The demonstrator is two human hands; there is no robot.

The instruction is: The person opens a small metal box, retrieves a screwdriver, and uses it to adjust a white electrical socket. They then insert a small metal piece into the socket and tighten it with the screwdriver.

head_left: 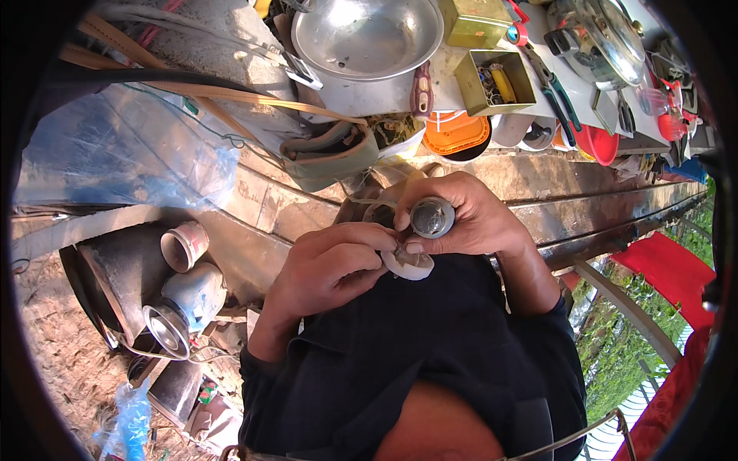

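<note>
The left hand (327, 269) pinches its fingertips together at the rim of a white cap (416, 268), which sits between the hands before the dark shirt (415, 326). To its right, the right hand (478, 213) clamps a round glassy-faced piece (432, 217), its thumb tip touching the cap. Fine work on the cap seems in hand, and the next move calls for steadying both pieces.

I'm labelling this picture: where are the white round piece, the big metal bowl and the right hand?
White round piece (410, 271): head view, lower rim.
Big metal bowl (380, 34): head view, inner floor.
Right hand (477, 211): head view, its back.
</note>
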